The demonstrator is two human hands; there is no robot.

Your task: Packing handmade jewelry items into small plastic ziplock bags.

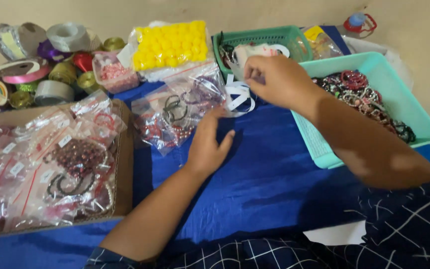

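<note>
My left hand [209,144] rests on the blue cloth [265,174], fingers touching the edge of a clear plastic bag of bracelets [175,112]. My right hand [277,79] is raised over the cloth's far side, fingers pinched on a white ribbon strip [239,95] that loops down beside the bag. Just behind that hand stands a small green basket [265,37] with white pieces in it.
A teal tray [399,99] of beaded bracelets sits at the right. At the left, a cardboard box [123,164] holds several bagged bracelets. Ribbon spools [51,65], a bag of yellow pom-poms [170,44] and a small bead container [114,73] line the back.
</note>
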